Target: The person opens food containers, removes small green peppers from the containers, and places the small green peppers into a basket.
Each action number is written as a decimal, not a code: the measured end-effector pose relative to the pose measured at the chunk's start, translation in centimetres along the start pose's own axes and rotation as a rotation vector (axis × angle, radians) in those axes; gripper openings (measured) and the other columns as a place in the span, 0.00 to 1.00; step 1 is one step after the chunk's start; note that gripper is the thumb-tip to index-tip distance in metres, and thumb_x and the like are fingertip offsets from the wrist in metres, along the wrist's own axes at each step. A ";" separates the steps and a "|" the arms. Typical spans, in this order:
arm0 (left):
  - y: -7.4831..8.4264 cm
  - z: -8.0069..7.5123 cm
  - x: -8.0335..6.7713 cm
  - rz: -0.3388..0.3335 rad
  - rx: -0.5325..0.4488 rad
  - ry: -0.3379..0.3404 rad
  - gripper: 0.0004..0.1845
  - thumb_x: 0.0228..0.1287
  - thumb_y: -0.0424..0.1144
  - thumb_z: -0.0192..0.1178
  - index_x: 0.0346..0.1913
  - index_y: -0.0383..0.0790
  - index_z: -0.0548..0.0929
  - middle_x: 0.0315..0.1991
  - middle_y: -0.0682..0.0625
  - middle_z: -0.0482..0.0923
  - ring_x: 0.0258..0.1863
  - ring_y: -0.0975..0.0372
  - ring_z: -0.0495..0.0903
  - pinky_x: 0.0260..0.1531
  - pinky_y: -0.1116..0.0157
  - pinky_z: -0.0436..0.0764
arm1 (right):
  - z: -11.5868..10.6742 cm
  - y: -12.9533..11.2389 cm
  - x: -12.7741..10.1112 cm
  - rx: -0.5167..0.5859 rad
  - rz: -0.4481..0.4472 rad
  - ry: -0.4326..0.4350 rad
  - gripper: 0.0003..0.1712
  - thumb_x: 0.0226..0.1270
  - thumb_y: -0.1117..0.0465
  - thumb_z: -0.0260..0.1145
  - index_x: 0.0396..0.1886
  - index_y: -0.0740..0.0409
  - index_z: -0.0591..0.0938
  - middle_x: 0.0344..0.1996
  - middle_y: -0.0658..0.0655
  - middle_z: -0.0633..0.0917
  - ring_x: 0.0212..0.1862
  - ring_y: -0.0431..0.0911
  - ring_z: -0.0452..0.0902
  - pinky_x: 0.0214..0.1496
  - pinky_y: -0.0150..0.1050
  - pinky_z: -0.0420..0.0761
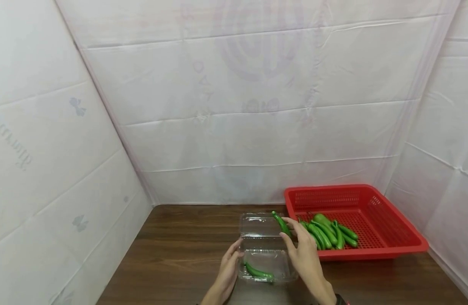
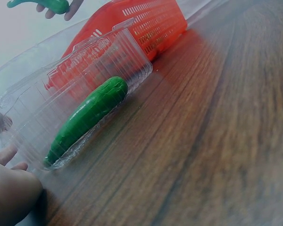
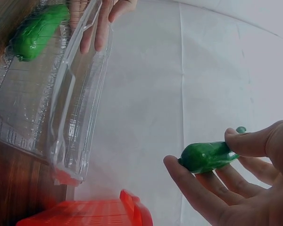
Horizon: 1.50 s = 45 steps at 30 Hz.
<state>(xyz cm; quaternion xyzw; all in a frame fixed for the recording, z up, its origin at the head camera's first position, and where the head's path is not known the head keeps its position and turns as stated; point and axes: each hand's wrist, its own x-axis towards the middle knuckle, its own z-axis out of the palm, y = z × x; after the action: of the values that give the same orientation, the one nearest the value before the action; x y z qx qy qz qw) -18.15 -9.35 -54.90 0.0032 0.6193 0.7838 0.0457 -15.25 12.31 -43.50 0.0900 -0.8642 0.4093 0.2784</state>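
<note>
A clear plastic clamshell box (image 1: pixel 273 258) stands with its lid up on the brown table. One green chili pepper (image 1: pixel 258 271) lies inside it along the near wall; the left wrist view shows this pepper (image 2: pixel 87 117) through the clear side. My left hand (image 1: pixel 228 267) holds the box by its left side, thumb and fingers at the wall. Above the box's right part, my right hand (image 1: pixel 303 250) pinches a second green pepper (image 1: pixel 281 223) between thumb and fingers. In the right wrist view that pepper (image 3: pixel 208 156) is held clear of the box.
A red perforated basket (image 1: pixel 390 250) stands to the right of the box, close beside it. Several green peppers (image 1: pixel 329 233) lie in its left part, partly hidden by my right hand. White sheeting (image 1: pixel 226 140) walls off the back and both sides of the table (image 1: pixel 173 250).
</note>
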 end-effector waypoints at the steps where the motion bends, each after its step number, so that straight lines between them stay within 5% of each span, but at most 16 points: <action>1: 0.0 0.0 0.0 0.003 0.000 -0.001 0.34 0.69 0.33 0.50 0.77 0.32 0.60 0.82 0.33 0.45 0.80 0.33 0.38 0.76 0.34 0.36 | 0.0 0.0 0.0 0.003 0.011 -0.005 0.24 0.62 0.68 0.73 0.59 0.58 0.81 0.42 0.57 0.87 0.39 0.44 0.81 0.39 0.41 0.85; 8: 0.0 0.0 -0.2 0.008 0.001 0.004 0.34 0.69 0.33 0.51 0.77 0.31 0.61 0.82 0.32 0.45 0.80 0.33 0.37 0.76 0.34 0.34 | -0.3 0.1 -0.1 -0.016 -0.068 0.075 0.29 0.60 0.70 0.73 0.63 0.61 0.80 0.41 0.58 0.88 0.40 0.49 0.84 0.39 0.44 0.82; 14: 0.1 0.0 -0.1 0.008 -0.008 0.004 0.34 0.68 0.32 0.51 0.76 0.30 0.60 0.82 0.32 0.45 0.80 0.34 0.36 0.77 0.35 0.34 | -0.5 0.2 -0.1 -0.007 -0.083 0.089 0.27 0.60 0.71 0.73 0.61 0.60 0.82 0.38 0.56 0.87 0.39 0.48 0.82 0.34 0.33 0.75; 45: 0.2 0.0 -0.2 0.007 -0.010 -0.004 0.34 0.68 0.33 0.51 0.77 0.32 0.61 0.82 0.33 0.45 0.81 0.35 0.37 0.77 0.35 0.35 | -1.7 1.6 0.5 -0.038 -0.080 0.138 0.27 0.57 0.71 0.76 0.58 0.62 0.83 0.40 0.59 0.88 0.39 0.49 0.85 0.37 0.41 0.85</action>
<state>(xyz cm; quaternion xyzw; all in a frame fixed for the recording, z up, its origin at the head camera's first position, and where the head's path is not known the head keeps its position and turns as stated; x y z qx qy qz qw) -17.93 -9.41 -54.66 0.0067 0.6154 0.7870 0.0443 -15.59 14.65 -43.39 0.0907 -0.8462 0.3869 0.3550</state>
